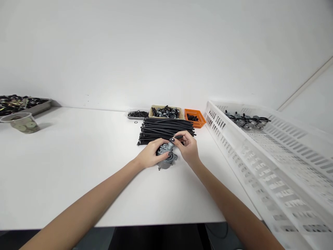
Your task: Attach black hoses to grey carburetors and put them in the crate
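A grey metal carburetor (166,160) rests on the white table, with my left hand (152,152) wrapped round its left side. My right hand (188,147) is at the carburetor's upper end, its thumb and fingers pinched on a small black part (179,137) that looks like a rubber cap or sleeve. How far that part sits on the carburetor is hidden by the fingers. Just behind both hands lies a stack of black rubber hoses (158,128).
Behind the hoses stand a clear tray of black O-rings (138,114), a beige tray of black and metal fittings (166,111) and an orange basket (199,124). A white crate (241,152) holding several carburetors (247,121) is right. A plastic cup (23,124) and metal tray (41,107) are left.
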Tool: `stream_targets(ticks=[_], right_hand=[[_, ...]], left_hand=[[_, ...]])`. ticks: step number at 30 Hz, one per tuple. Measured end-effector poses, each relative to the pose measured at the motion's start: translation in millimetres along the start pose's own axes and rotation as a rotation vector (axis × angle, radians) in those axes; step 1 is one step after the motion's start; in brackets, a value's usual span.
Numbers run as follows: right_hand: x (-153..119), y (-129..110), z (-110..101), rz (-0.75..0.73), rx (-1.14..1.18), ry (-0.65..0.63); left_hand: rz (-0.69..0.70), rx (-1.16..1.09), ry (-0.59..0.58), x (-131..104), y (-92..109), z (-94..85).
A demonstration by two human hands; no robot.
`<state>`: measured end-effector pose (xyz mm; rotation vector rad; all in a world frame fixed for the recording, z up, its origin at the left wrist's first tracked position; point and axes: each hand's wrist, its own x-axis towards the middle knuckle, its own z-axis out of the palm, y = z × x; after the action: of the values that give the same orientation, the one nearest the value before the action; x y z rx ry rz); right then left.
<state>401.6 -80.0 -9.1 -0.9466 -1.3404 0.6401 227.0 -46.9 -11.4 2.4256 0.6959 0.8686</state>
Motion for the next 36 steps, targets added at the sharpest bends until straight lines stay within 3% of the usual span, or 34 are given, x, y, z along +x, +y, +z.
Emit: stream_targets(ticks=[3, 5, 11, 27, 36], right_hand=[[3, 1, -7, 0.117, 0.156, -0.188], [4, 3, -9, 0.204, 0.251, -0.239], [6, 4, -10, 0.341, 0.347, -0.175], [7, -10, -13, 0.488, 0.295, -0.129], [6, -2, -12, 0.436, 0.338, -0.17]], left_hand=[[-0.019, 0.009, 0.003, 0, -1, 0.2], [-0.019, 0.012, 0.0, 0, -2, 0.2], [0.006, -0.007, -0.003, -1, 0, 0.0], [0.025, -0.024, 0.021, 0, 6, -0.6], [-0.002, -0.01, 0.009, 0, 3, -0.6]])
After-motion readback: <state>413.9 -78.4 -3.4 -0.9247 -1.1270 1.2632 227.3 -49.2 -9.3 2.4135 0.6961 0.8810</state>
